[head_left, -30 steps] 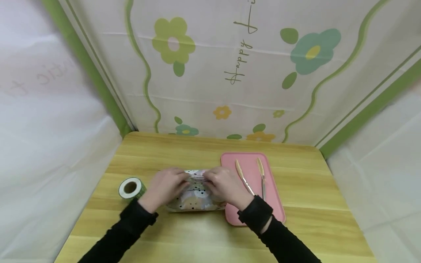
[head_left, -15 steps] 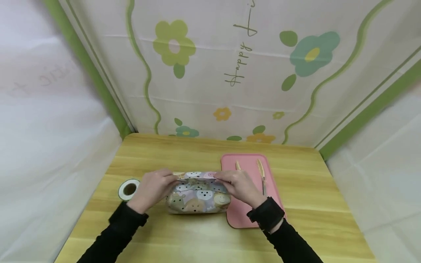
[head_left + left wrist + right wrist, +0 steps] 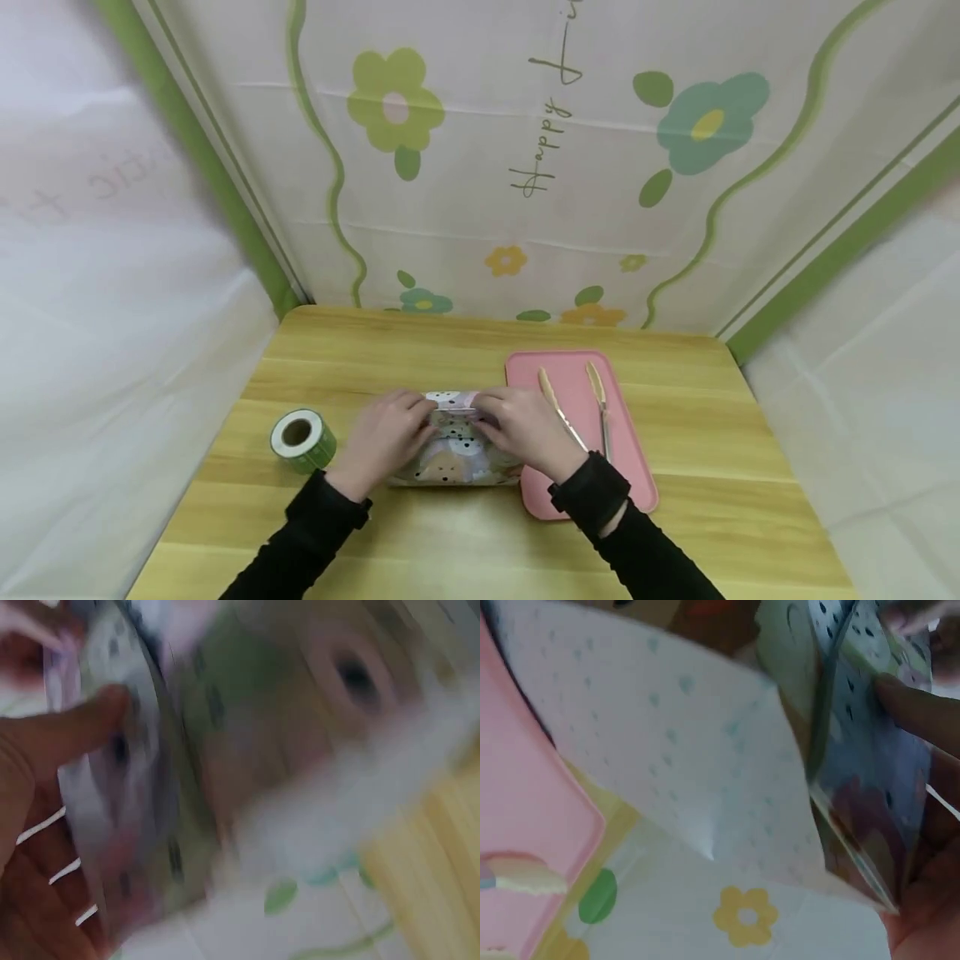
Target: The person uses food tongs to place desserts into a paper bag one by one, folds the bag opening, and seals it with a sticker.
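A paper bag printed with cartoon animal faces lies in front of me, its top edge folded over. My left hand pinches the left part of the fold, and my right hand pinches the right part. In the left wrist view, blurred, the left thumb presses the near face of the fold with fingers behind it. The right wrist view shows the right thumb on the same folded strip, beside a white side panel with small teal hearts. Both hands cover parts of the bag.
A roll of green tape or labels stands left of my left hand. On the right, a pink tray holds two slim utensils with cream ends and metal shafts. A flowered curtain hangs behind the wooden table.
Both hands slid outward along the fold at half a second ago, exposing more of the bag, and are now back close together near its middle, still pinching it.
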`<state>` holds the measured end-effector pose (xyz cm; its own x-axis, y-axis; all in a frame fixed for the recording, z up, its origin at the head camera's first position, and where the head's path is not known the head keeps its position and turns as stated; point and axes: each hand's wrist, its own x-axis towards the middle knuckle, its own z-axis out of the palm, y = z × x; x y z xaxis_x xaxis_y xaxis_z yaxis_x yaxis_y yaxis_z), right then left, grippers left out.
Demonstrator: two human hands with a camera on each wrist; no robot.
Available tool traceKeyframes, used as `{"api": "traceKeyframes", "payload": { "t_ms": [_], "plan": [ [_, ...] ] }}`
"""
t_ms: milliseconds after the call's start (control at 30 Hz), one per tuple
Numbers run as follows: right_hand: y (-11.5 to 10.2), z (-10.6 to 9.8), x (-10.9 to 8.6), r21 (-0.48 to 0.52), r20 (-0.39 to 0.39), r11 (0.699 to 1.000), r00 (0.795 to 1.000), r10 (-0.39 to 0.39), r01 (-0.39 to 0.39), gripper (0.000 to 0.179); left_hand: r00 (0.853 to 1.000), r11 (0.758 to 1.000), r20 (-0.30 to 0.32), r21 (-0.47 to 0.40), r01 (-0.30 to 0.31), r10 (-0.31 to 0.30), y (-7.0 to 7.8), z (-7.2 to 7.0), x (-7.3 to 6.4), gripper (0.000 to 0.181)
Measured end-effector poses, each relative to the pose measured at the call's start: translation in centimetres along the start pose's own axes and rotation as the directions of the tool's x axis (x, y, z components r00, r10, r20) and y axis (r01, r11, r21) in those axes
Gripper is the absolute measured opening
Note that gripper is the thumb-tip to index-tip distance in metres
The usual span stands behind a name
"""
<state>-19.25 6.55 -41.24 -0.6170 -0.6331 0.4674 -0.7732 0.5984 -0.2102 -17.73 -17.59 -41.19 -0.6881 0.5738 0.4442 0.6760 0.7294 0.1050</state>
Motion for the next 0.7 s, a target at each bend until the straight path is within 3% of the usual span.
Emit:
{"api": "traceKeyframes", "payload": {
  "t_ms": [167, 300, 400, 533, 700],
  "plan": [
    [0.1, 1.7, -0.1, 0.098, -0.131, 0.995, 0.991, -0.018, 0.031, 0.01, 0.998, 1.0, -0.067, -0.006, -0.019, 0.019, 1.4, 1.7, 1.1, 0.01],
    [0.7, 2.4, -1.0, 0.129, -0.213, 0.991, 0.977, -0.01, 0.038, 0.013, 0.992, 0.998, -0.124, -0.049, -0.042, 0.036, 0.8, 2.3, 0.9, 0.011],
    [1.2, 2.1, -1.7, 0.168, -0.202, 0.985, 0.979, 0.002, 0.033, 0.02, 0.989, 0.996, -0.138, -0.064, -0.063, 0.054, -0.2, 2.2, 0.0, 0.013],
    [2.1, 1.1, -2.7, 0.218, -0.155, 0.976, 0.987, 0.034, 0.001, 0.026, 0.982, 0.998, -0.184, -0.042, -0.047, 0.039, -1.7, 1.3, -1.7, 0.016],
    [2.3, 0.3, -2.6, 0.156, -0.101, 0.988, 0.994, 0.03, -0.014, 0.025, 0.981, 1.0, -0.195, 0.017, -0.011, 0.014, -2.9, 0.4, -3.2, 0.012]
  ]
}}
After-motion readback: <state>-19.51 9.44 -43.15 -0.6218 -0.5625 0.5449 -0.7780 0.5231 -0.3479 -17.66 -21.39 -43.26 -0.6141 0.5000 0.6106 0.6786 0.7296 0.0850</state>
